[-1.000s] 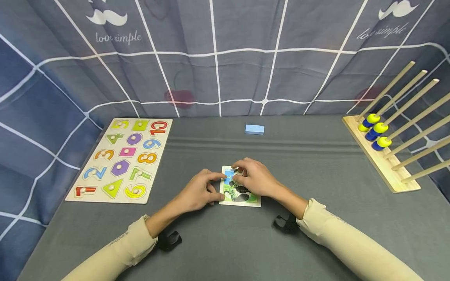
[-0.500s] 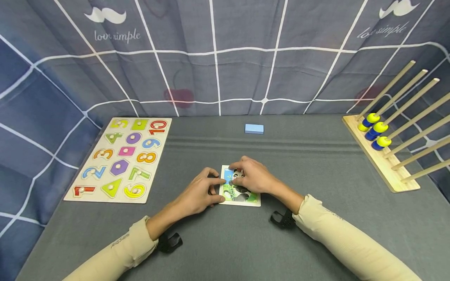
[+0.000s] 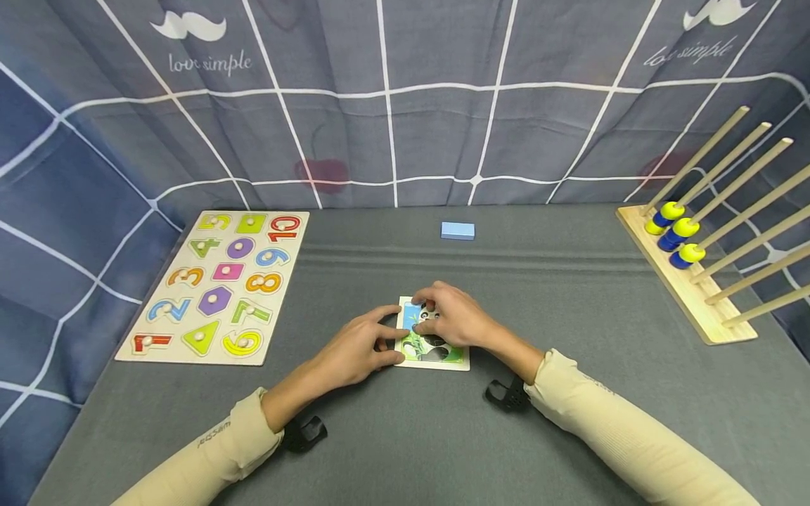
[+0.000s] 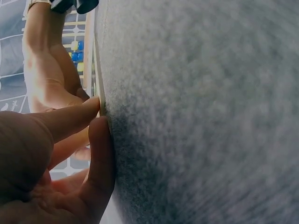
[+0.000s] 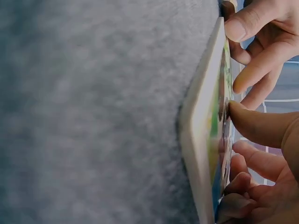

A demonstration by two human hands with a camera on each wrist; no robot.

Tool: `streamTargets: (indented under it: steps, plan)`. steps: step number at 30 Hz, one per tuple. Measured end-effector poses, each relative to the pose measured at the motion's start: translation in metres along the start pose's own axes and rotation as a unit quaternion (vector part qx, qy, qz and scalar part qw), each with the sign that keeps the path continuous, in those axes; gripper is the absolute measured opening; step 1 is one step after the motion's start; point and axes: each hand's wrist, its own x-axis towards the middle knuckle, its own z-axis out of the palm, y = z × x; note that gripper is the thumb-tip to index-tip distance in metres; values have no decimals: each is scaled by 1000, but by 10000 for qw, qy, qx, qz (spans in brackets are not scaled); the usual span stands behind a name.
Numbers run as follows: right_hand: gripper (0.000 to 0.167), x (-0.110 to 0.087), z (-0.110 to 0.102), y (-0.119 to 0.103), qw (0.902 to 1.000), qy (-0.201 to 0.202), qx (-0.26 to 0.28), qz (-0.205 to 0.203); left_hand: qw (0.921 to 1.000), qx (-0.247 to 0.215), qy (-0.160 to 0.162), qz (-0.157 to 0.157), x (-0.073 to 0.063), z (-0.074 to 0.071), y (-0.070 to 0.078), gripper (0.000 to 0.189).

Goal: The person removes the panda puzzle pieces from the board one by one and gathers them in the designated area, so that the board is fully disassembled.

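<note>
A small panda jigsaw puzzle [image 3: 436,355] in a pale wooden frame lies flat on the table before me. My left hand [image 3: 357,351] grips its left edge in the head view, thumb at the lower corner and one finger reaching onto the picture. In the left wrist view the thumb [image 4: 91,107] meets the board's edge. My right hand [image 3: 458,316] bends over the upper part, its thumb and curled fingers on the panda picture. The right wrist view shows that thumb [image 5: 247,121] touching the surface. The palm hides part of the panda.
A number puzzle board [image 3: 218,295] with knobbed pieces lies at the left. A blue block [image 3: 458,230] sits behind the panda puzzle. To the right stands a wooden peg rack [image 3: 715,302] with blue and yellow beads. A grey checked curtain [image 3: 436,140] rises behind the table.
The left hand's fingers have spread and one now reaches further onto the picture. My right hand has shifted slightly up and left, showing a little more of the panda.
</note>
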Motion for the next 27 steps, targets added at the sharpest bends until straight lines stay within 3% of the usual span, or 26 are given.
streamTargets:
  steps: [9, 16, 27]
  plan:
    - [31, 2, -2, -3, 9999, -97, 43, 86, 9993, -287, -243, -37, 0, 0, 0, 40]
    - [52, 1, 0, -3, 9999, -59, 79, 113, 9986, -457, -273, -23, 0, 0, -1, 42]
    - [44, -2, 0, -1, 9999, 4, 45, -158, 9967, -679, -450, 52, 3, -2, -4, 43]
